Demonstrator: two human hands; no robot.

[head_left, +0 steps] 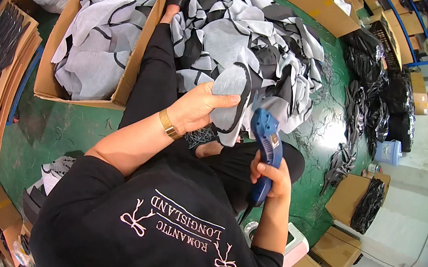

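Note:
My left hand [198, 109], with a gold-coloured band at the wrist, grips a light grey curved fabric piece [225, 102] with a black edging, thumb on its face. My right hand [274, 176] is wrapped round the handle of a blue corded handheld power tool [268, 141]. Its head points up and away, just right of the fabric piece and apart from it; the tip is blurred, so its exact kind is unclear. Beyond both hands spreads a big heap of grey and black fabric pieces [227, 35] on the floor.
At the left stands a cardboard box [115, 100] full of similar grey pieces. Black plastic bags [397, 98], a blue bucket [388, 151] and more cartons [344, 199] line the right side. Thread scraps litter the green floor [85, 124]. My outstretched leg lies between box and heap.

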